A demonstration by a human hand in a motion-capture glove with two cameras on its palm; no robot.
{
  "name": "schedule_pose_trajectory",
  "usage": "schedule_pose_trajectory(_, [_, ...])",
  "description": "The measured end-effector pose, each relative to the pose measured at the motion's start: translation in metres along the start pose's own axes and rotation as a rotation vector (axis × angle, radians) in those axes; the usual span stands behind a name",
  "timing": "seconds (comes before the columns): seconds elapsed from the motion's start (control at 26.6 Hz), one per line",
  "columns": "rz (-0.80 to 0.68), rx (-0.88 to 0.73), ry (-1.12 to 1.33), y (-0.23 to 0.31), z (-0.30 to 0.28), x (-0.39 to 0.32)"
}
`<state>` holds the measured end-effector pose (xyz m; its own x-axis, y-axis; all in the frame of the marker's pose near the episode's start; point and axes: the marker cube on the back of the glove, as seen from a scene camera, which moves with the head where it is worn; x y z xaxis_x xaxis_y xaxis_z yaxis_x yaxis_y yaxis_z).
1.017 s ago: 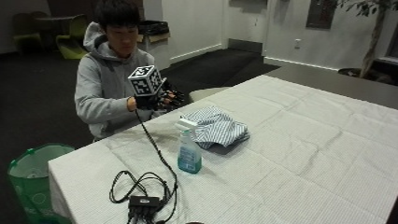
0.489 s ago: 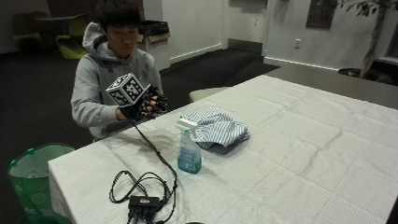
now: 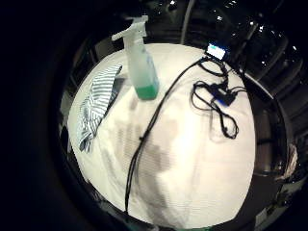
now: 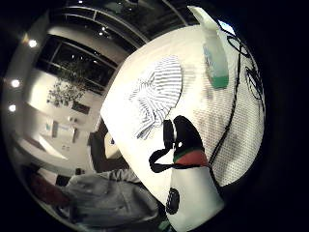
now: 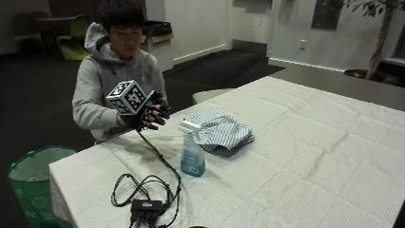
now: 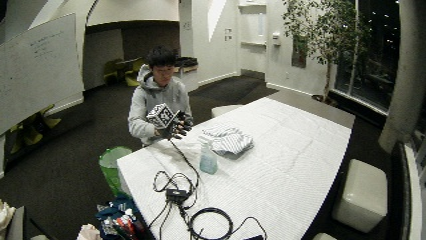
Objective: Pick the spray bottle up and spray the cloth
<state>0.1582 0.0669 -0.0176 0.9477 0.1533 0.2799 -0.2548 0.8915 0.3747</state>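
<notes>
Gloved right hand [image 5: 150, 115] was up in the air over the table [image 5: 329, 156] edge by the person, in the outside view. Its fingers were spread and held nothing. The spray bottle [image 5: 192, 155] stood upright near that same edge, just beside the striped cloth [image 5: 221, 129].

From the wide outside view, the bottle [image 6: 208, 159] had bare table all around except on the cloth [image 6: 228, 139] side.

Both palm views showed the bottle [image 3: 140, 61] [image 4: 212, 52] standing apart from the hand, with the cloth [image 3: 98, 107] [image 4: 156, 94] next to it.

To do well, the hand should probably come down from the open side and wrap the bottle's neck, keeping clear of the cloth.
</notes>
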Motion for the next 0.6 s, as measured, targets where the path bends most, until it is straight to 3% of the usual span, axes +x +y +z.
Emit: schedule_pose_trajectory(0.6, [0.184,0.041,-0.225,-0.042,0.018,0.036])
